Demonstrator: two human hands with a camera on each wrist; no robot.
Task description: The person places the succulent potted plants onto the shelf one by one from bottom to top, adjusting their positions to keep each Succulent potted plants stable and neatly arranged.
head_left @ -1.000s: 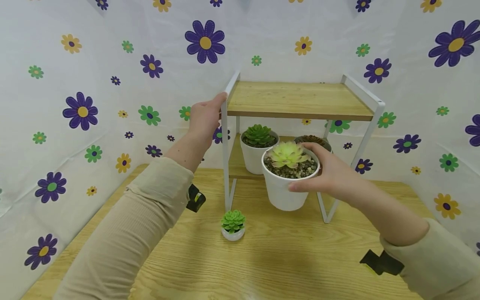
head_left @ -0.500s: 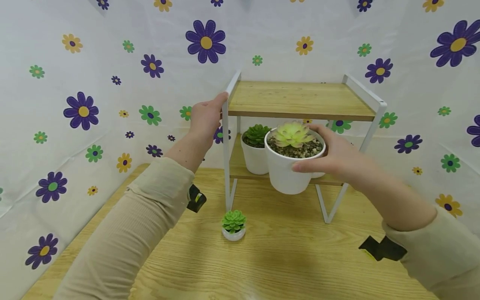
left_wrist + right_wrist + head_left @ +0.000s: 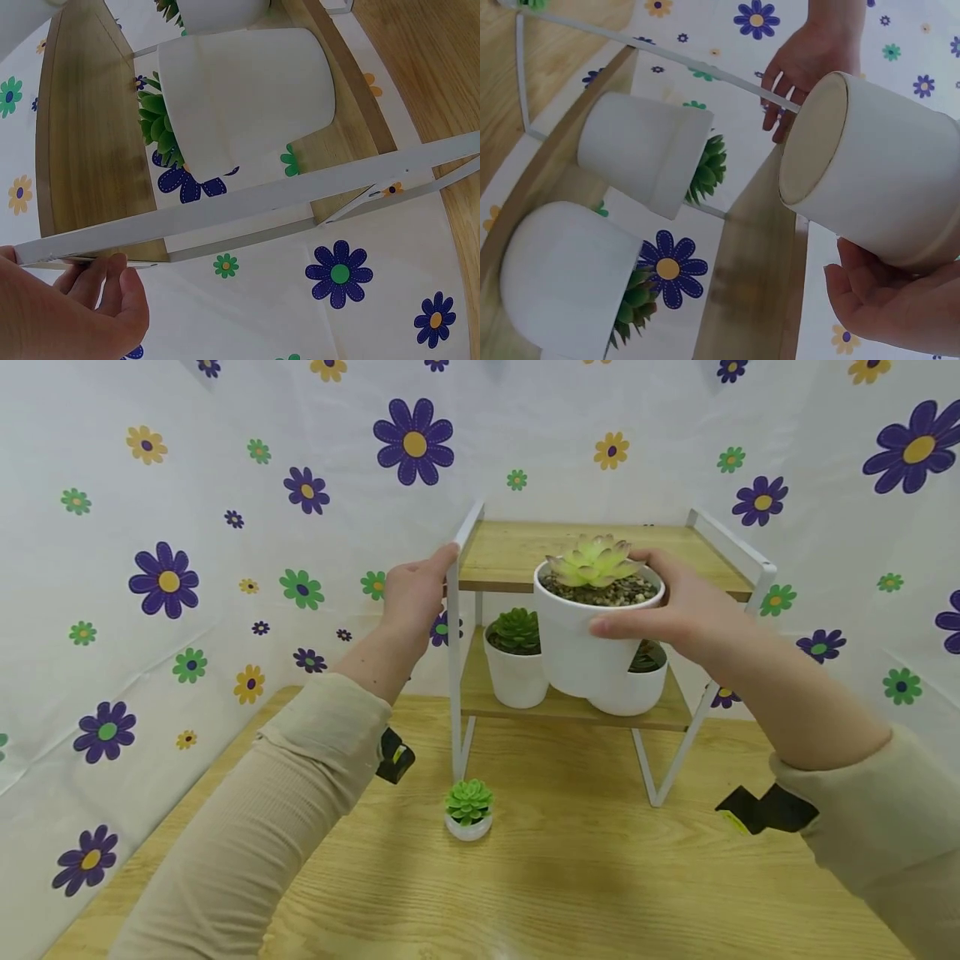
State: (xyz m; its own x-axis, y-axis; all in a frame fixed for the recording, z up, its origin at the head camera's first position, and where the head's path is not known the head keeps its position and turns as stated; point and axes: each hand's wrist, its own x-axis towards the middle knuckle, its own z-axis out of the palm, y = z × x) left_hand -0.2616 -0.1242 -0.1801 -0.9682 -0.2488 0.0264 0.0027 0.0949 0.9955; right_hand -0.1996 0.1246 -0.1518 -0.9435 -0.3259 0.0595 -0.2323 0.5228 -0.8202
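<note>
My right hand [image 3: 675, 606] grips a white pot [image 3: 588, 639] by its rim, thumb in front. A pale green succulent [image 3: 594, 562] grows from gravel in that pot. The pot is held up in front of the top board of a two-tier shelf [image 3: 585, 547], and its bare underside [image 3: 815, 142] shows in the right wrist view. My left hand [image 3: 412, 602] holds the shelf's white metal frame [image 3: 247, 208] at the upper left corner, fingers bent behind it in the left wrist view. On the lower board stand a white pot with a dark green succulent [image 3: 517, 672] and a rounder white pot [image 3: 633, 693], partly hidden.
A small bright green succulent in a white bowl [image 3: 469, 810] stands on the wooden table [image 3: 570, 877], in front of the shelf's left leg. Behind the shelf hangs a white flower-printed cloth [image 3: 300, 410]. Black straps [image 3: 765, 808] show at my wrists.
My right hand has lifted the pale succulent's pot from in front of the lower board to the height of the top board. The left hand keeps its place on the frame.
</note>
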